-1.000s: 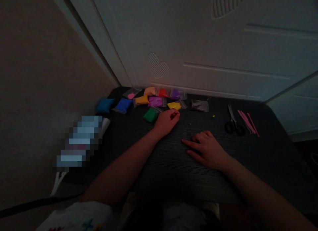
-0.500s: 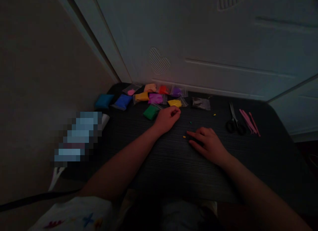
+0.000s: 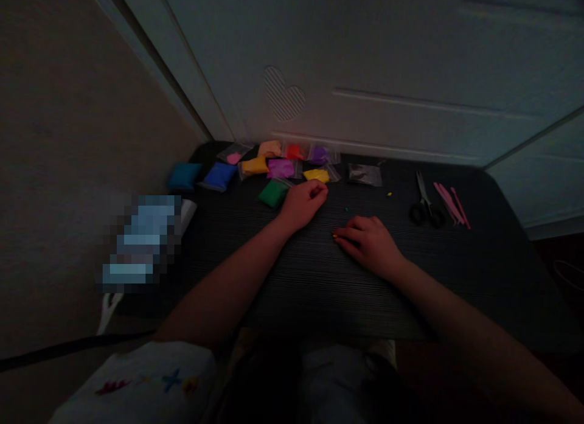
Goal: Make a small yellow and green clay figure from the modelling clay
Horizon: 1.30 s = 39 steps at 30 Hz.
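Note:
My right hand rests low over the dark table, thumb and index fingertips closed around a small orange piece of clay, which mostly hides between them. My left hand lies further left with its fingers curled together in a pinch; whatever they hold, if anything, is too small to make out. Beside that hand is a bag of green clay, and just behind it a bag of yellow clay. A tiny green bit lies between the two hands. Further right sits a tiny yellow-green bit.
Several bags of coloured clay, among them a blue one, line the back left of the table. Black-handled scissors and pink tools lie at right. A blurred-out device stands at left. A white panel rises behind.
My right fingertips have moved left onto the orange piece and closed around it. My left hand keeps its pinch in place. The whole view has shifted slightly.

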### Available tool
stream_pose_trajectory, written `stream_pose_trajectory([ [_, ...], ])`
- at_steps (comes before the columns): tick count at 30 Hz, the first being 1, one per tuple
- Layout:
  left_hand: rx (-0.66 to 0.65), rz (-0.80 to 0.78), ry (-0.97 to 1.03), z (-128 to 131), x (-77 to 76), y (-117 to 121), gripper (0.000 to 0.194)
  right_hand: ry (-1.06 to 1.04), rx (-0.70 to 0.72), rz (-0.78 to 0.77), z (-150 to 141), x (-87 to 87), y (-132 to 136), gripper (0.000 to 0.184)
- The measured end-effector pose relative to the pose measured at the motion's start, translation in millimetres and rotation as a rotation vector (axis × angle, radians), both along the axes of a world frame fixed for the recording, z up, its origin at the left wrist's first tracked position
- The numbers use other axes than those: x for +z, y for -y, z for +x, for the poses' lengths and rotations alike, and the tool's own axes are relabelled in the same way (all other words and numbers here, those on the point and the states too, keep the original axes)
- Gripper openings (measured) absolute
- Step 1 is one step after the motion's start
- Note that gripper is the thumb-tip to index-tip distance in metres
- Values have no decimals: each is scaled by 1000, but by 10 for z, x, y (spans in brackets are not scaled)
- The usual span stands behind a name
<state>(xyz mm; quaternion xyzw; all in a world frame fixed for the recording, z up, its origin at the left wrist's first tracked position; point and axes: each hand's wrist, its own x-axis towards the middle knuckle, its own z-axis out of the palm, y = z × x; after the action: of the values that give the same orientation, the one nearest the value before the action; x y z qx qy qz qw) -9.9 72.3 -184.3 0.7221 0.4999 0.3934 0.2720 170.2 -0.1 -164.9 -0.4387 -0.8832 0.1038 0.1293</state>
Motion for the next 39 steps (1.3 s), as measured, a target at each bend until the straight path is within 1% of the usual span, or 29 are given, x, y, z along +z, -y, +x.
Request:
stream_pose_trajectory([
  [5,-8,-1,37,-1,-29,-31,15,-77,-57,-8,-25,-32,-39,20],
  [11,44,16,33,12,-44,-76,15,-91,-143,-6,-42,-62,-60,19],
  [15,34,18,25,4,-40,-71,14,-98,-138,-9,-23,-56,-47,22],
  [21,18,4,40,-25,-13,-55,15,-106,-134,-33,32,-7,20,32],
  [25,13,-18,67,-36,0,-55,17,-69,-153,-29,42,14,46,28],
  [28,14,-37,81,-35,-4,-65,17,-43,-202,-17,6,15,30,25],
  [32,34,-47,119,-28,-22,-88,13,-13,-250,19,-58,3,1,25],
  [35,47,-47,140,-22,-19,-92,14,3,-252,31,-75,-5,-9,23],
  [39,39,-66,131,-16,29,-69,6,-31,-235,23,-55,11,7,22],
])
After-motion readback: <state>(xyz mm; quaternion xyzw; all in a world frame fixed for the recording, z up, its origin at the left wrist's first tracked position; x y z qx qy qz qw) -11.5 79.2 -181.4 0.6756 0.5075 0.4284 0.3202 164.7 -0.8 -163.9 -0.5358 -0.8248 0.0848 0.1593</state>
